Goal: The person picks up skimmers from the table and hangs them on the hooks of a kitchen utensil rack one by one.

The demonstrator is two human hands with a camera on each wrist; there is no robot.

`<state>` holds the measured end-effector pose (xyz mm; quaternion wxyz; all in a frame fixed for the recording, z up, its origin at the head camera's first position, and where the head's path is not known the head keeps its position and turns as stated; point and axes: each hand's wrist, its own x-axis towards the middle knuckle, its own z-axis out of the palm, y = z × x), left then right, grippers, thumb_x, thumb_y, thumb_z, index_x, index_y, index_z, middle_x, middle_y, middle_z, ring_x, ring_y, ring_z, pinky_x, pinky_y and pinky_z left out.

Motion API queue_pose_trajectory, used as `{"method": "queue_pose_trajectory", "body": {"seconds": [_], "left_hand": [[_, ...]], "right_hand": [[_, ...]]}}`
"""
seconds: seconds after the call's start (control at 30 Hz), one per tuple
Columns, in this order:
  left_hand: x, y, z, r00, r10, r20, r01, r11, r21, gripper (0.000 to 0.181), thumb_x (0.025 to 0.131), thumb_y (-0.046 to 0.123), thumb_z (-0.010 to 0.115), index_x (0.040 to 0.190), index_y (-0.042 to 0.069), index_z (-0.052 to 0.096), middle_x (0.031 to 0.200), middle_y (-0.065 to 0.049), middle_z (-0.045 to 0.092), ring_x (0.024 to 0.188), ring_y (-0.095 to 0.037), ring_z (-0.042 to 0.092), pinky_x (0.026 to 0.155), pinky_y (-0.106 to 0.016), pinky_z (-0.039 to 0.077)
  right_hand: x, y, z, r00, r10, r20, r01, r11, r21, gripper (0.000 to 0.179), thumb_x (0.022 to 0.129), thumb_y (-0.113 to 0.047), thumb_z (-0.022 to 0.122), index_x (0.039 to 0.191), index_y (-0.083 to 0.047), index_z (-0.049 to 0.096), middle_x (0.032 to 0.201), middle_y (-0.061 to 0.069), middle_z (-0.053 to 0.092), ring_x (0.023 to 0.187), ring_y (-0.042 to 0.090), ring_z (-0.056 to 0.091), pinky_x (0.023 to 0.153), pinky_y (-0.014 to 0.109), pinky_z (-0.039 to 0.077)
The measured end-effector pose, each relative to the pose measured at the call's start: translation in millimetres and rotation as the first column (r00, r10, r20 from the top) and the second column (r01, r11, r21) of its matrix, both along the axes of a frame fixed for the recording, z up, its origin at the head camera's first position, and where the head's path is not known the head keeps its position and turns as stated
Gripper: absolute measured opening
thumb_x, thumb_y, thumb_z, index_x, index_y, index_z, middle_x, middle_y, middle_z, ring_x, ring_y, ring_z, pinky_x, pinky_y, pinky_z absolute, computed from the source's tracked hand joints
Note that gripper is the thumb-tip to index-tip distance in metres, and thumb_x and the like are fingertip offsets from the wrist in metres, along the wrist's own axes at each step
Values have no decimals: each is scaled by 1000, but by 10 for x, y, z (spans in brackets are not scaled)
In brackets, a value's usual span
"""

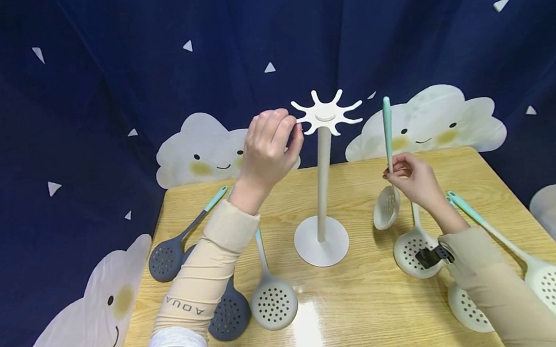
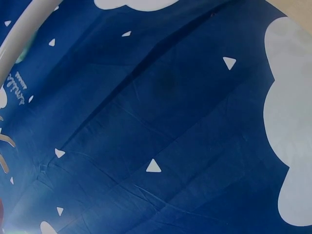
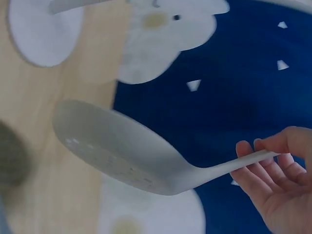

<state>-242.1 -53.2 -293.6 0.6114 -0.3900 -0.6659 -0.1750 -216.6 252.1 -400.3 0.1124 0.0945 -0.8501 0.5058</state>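
At left I see dark skimmers (image 1: pixel 165 262) and a pale skimmer (image 1: pixel 274 304) on the table (image 1: pixel 376 311). My left hand (image 1: pixel 269 143) pinches a hook of the white stand (image 1: pixel 324 185); rightward, my right hand (image 1: pixel 416 179) grips a slotted spoon (image 1: pixel 386 208), handle up, above light skimmers (image 1: pixel 555 289).

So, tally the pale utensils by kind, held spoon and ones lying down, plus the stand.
Pale spoon in the right hand: 1
Pale utensils lying down: 4
White stand: 1
Total: 6
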Motion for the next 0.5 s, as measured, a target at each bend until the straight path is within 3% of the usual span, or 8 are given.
{"method": "queue_pose_trajectory", "body": {"seconds": [0.2, 0.5], "left_hand": [[5, -1, 5, 1000, 1, 0, -1, 1000, 2, 9, 84, -8, 68, 89, -5, 62, 93, -16, 65, 83, -31, 62, 73, -38, 55], [6, -1, -1, 1000, 3, 5, -3, 1000, 1, 8, 85, -8, 69, 90, -5, 63, 93, -15, 66, 84, -30, 63, 74, -37, 55]], "right_hand": [[92, -60, 212, 996, 40, -75, -40, 999, 10, 20, 94, 16, 61, 112, 18, 55, 103, 37, 66, 81, -16, 60, 76, 5, 51], [181, -159, 362, 989, 60, -135, -58, 998, 24, 21, 90, 20, 63, 110, 19, 57, 103, 40, 66, 83, -17, 59, 78, 4, 51]]}}
